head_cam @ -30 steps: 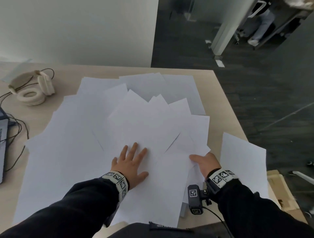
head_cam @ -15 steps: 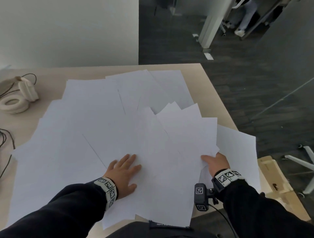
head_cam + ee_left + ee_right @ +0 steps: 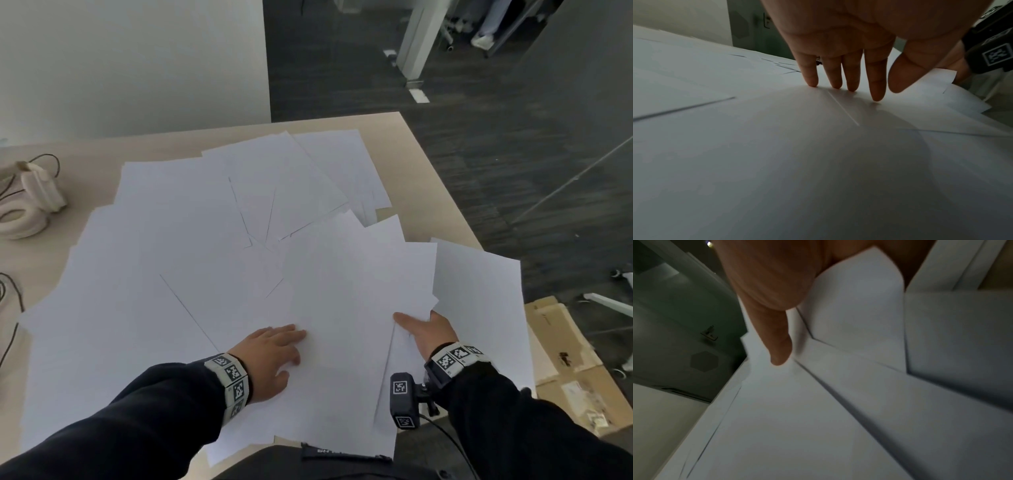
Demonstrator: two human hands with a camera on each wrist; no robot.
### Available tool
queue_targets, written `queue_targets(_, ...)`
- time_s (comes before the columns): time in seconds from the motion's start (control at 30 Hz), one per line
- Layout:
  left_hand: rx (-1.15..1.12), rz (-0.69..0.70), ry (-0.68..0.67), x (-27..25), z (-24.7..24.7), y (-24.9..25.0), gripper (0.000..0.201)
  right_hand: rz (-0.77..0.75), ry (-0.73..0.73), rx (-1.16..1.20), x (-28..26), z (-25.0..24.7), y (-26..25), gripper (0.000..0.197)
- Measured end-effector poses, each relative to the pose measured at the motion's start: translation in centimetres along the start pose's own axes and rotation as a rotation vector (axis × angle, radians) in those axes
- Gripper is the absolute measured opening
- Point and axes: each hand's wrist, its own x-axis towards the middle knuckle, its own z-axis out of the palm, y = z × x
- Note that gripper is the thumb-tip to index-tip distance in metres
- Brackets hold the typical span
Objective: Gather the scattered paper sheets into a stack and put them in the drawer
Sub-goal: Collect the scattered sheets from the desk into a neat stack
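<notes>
Several white paper sheets (image 3: 191, 281) lie overlapping across the beige table (image 3: 407, 150). My left hand (image 3: 291, 353) rests on them near the front edge, its straight fingers (image 3: 838, 78) pressing their tips on the paper (image 3: 777, 146). My right hand (image 3: 424, 329) grips a fanned bunch of sheets (image 3: 352, 291) at its lower right corner. Its thumb (image 3: 777, 337) lies on top and its fingers are hidden under the paper (image 3: 838, 402). One sheet (image 3: 479, 308) under this hand overhangs the table's right edge. No drawer is in view.
Cream headphones (image 3: 27, 205) and dark cables (image 3: 10, 308) lie at the table's left. Flattened cardboard (image 3: 565, 359) lies on the dark floor to the right. A white pillar (image 3: 418, 41) and a person's legs (image 3: 489, 24) are far behind.
The fanned bunch has swung to the right with my right hand, onto the sheet at the right edge. My left hand's spread fingers have closed together and now point right.
</notes>
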Motion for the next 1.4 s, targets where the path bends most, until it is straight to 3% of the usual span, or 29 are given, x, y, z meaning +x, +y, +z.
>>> queue_targets(0.13, -0.101, -0.051, 0.048, 0.5, -0.4, 0.6, 0.059, 0.024, 0.017, -0.085, 0.1, -0.1, -0.2, 0.014)
queue_targets(0.23, -0.123, -0.206, 0.132, 1.5, -1.1, 0.2, 0.06, 0.018, 0.061, -0.064, -0.1, -0.9, -1.1, 0.011)
queue_targets(0.33, -0.093, -0.374, 0.099, 2.0, -1.7, -0.1, 0.065, 0.046, 0.132, 0.005, -0.1, -2.6, -1.4, 0.013)
queue_targets(0.5, -0.171, -0.476, 0.179, 2.7, -2.8, 0.4, 0.062, 0.08, 0.232, 0.167, -0.8, -5.3, -1.7, 0.035)
queue_targets(0.6, -0.408, -0.55, 0.267, 3.9, -3.8, 0.9, 0.059, 0.073, 0.228, 0.326, -1.2, -5.5, -2.2, 0.053)
queue_targets(0.7, -0.765, -0.606, 0.236, 5.3, -5.3, 2.5, 0.036, 0.058, 0.182, 0.4, -1.4, -4.6, -2.9, 0.043)
queue_targets(0.77, -0.854, -0.646, 0.175, 6.1, -6.3, 3.2, 0.015, 0.048, 0.15, 0.359, -1.2, -3.7, -3.0, 0.023)
queue_targets(0.8, -0.989, -0.709, 0.196, 6.4, -7.0, 3.5, 0.015, 0.03, 0.139, 0.336, -1.1, -3.2, -3.1, 0.015)
queue_targets(0.87, -1.169, -0.799, 0.312, 6.2, -7.6, 3.3, 0.028, -0.003, 0.112, 0.314, -0.5, -2.5, -2.7, 0.015)
queue_targets(0.9, -1.26, -0.791, 0.296, 6.1, -7.8, 3.2, 0.034, -0.004, 0.095, 0.307, -0.3, -2.2, -2.6, 0.016)
queue_targets(0.97, -1.555, -0.79, 0.231, 5.3, -7.9, 2.9, 0.069, -0.004, 0.069, 0.306, 0.0, -1.8, -2.4, 0.019)
queue_targets(1.03, -1.714, -0.763, 0.17, 4.8, -7.1, 2.4, 0.078, -0.008, 0.051, 0.293, 0.2, -1.4, -2.3, 0.02)
queue_targets(1.13, -1.577, -0.77, 0.068, 4.0, -6.1, 2.7, 0.048, 0.006, 0.036, 0.265, 0.6, -0.6, -1.8, 0.015)
queue_targets(1.23, -1.375, -0.782, -0.008, 3.9, -4.5, 2.0, 0.036, 0.018, 0.017, 0.226, 0.9, 0.2, -1.6, 0.007)
queue_targets(1.4, -1.162, -0.766, -0.028, 3.7, -3.3, 0.3, 0.021, 0.099, 0.039, 0.031, 2.0, 0.3, -1.5, 0.03)
